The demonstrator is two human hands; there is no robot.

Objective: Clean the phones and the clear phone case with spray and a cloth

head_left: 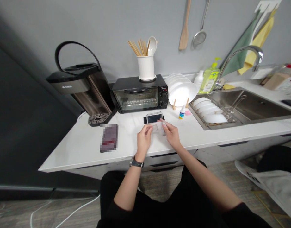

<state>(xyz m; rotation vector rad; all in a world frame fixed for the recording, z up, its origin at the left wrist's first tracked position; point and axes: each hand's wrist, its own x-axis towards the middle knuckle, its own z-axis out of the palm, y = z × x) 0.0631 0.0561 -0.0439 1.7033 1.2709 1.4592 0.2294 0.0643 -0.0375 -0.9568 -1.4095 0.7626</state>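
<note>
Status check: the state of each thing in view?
Thin whitish sheet: pinched by left hand and right hand
Black glass-fronted toaster oven: door shut
Curved chrome faucet: no water visible
Small white-and-blue bottle: upright
Yellow-green pump bottle: upright
White cylindrical holder: upright, holding wooden chopsticks
Round white plates by the oven: standing on edge

The thin whitish item [160, 127] between the left grip [144, 134] and the right grip [171, 132] is too blurred to identify. Pixel blocks mask a dark rectangular item [109, 138] on the tabletop [79, 150]. Print on the small bottle [182, 112] is unreadably tiny. The top edge crops the wooden spatula [184, 35] and strainer [199, 37].
</note>
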